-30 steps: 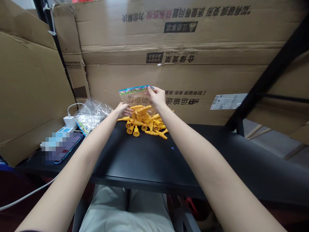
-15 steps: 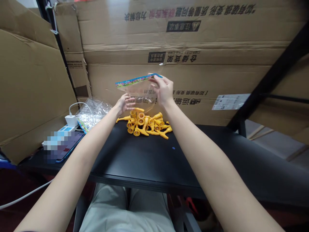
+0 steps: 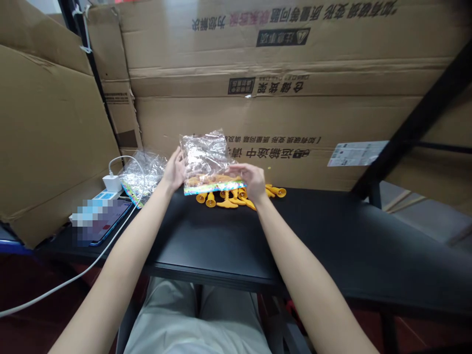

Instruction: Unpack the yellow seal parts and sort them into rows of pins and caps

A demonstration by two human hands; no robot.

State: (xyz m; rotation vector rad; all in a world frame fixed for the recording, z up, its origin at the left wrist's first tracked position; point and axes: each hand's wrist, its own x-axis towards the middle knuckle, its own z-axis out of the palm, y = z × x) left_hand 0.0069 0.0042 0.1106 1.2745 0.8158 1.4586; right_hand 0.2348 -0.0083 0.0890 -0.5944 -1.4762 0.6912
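A clear plastic bag (image 3: 206, 155) is up over the table, its colourful strip (image 3: 216, 187) along the lower edge. At the bag's left edge, my left hand (image 3: 175, 169) grips it with the fingers pointing up. My right hand (image 3: 253, 181) pinches its right side just above the strip, fingers pointing left. Behind and below the bag lies a pile of orange-yellow plastic pieces (image 3: 227, 202) with cup-shaped ends and curved, pronged ends. The bag and my right hand cover part of the pile, and some pieces show through the film.
Crumpled clear bags (image 3: 145, 172) lie left of the pile. A white charger (image 3: 111, 183) with a cable and a phone (image 3: 114, 221) are on the table's left. Cardboard (image 3: 276, 113) walls the back of the black table (image 3: 217, 241); a dark post (image 3: 409, 123) slants at the right.
The bag has turned over, its strip going from the top to the bottom, and has come lower. My right hand has moved down; my left hand has taken the bag's left edge.
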